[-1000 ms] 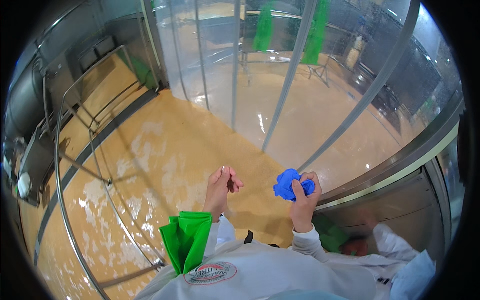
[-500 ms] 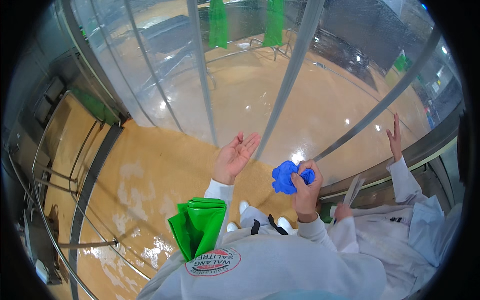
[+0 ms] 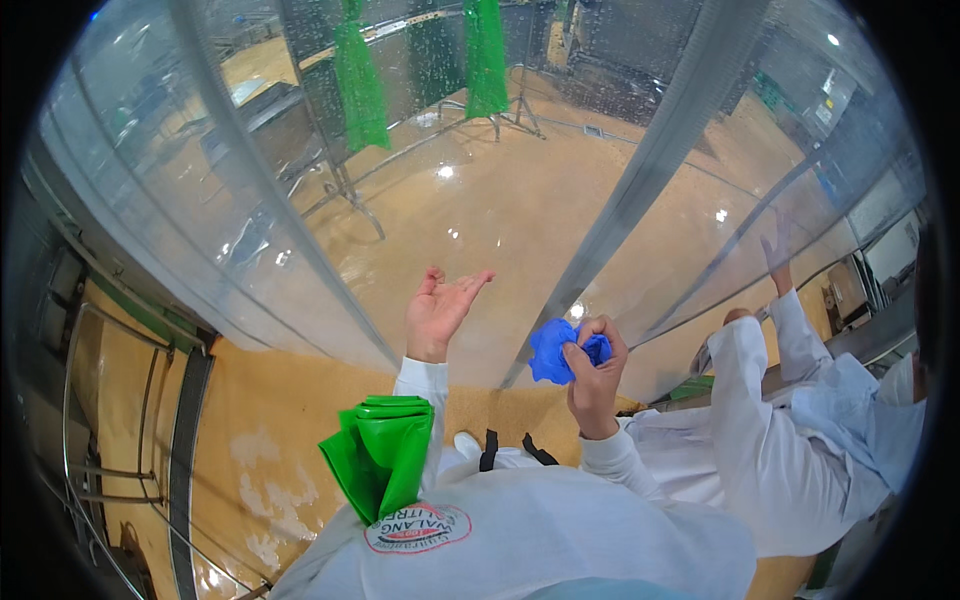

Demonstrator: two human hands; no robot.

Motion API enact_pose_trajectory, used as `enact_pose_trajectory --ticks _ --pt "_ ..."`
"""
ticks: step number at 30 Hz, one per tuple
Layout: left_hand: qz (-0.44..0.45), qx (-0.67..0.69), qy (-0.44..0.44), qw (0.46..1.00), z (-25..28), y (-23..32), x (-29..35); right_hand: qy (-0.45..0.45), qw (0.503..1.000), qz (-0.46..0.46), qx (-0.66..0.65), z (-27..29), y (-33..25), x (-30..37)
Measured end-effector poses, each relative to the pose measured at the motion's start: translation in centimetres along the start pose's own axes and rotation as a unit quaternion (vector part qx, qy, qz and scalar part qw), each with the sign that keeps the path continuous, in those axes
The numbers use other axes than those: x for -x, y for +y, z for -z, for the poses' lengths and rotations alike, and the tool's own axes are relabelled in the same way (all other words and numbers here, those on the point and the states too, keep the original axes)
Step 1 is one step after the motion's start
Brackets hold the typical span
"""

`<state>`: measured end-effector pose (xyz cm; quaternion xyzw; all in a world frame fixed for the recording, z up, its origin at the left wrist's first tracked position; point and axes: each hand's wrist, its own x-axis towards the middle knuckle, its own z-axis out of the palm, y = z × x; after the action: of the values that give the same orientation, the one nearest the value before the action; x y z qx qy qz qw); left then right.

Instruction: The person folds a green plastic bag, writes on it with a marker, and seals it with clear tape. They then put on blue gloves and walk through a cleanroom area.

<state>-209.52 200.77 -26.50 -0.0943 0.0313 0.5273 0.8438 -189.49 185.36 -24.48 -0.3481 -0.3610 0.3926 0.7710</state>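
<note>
My left hand point(image 3: 440, 315) is held out palm up in front of the plastic strip curtain, fingers stretched and nothing in it. A folded green plastic sheet point(image 3: 385, 450) rests at my left forearm, against my chest. To the right, my right hand point(image 3: 598, 380) grips a crumpled wad of thin blue gloves point(image 3: 550, 352) between thumb and fingers. The wad bulges out on the left of the fist. Both hands are raised above the floor, apart from each other.
Clear strip curtain point(image 3: 640, 190) hangs across the front. At right, a co-worker in a white coat point(image 3: 770, 440) has one raised hand point(image 3: 777, 250) at the curtain. Metal rails point(image 3: 105, 470) stand at left. Beyond the curtain, green sheets point(image 3: 487, 60) hang over wet tan floor point(image 3: 450, 200).
I have moved closer to the strip curtain, which fills more of the view. The co-worker's raised hand now shows at the curtain. My hands keep nearly the same pose.
</note>
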Motion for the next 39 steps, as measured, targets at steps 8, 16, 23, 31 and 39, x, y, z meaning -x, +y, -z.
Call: enact_pose_trajectory --ticks 8,16,23,31,39 --pt "-0.115 -0.177 -0.114 0.971 -2.0 5.0 -7.2 0.042 0.999 0.018 0.028 -5.6 3.0 -2.4" --pt "-0.081 -0.178 -0.341 0.920 -14.6 27.5 -14.6 0.157 0.973 -0.005 0.170 -8.7 8.3 -5.8" --pt "-0.542 -0.347 -0.098 0.759 -25.9 35.2 -11.3 0.210 0.920 -0.120 0.309 -2.8 7.2 1.2" --pt "-0.723 -0.460 -0.036 0.514 -30.4 33.7 -12.2 0.219 0.951 -0.144 0.164 -8.1 9.8 -5.6" --pt "-0.749 -0.517 -0.049 0.410 -32.7 27.1 -18.4 0.304 0.922 -0.198 0.134 -3.8 12.2 -13.8"
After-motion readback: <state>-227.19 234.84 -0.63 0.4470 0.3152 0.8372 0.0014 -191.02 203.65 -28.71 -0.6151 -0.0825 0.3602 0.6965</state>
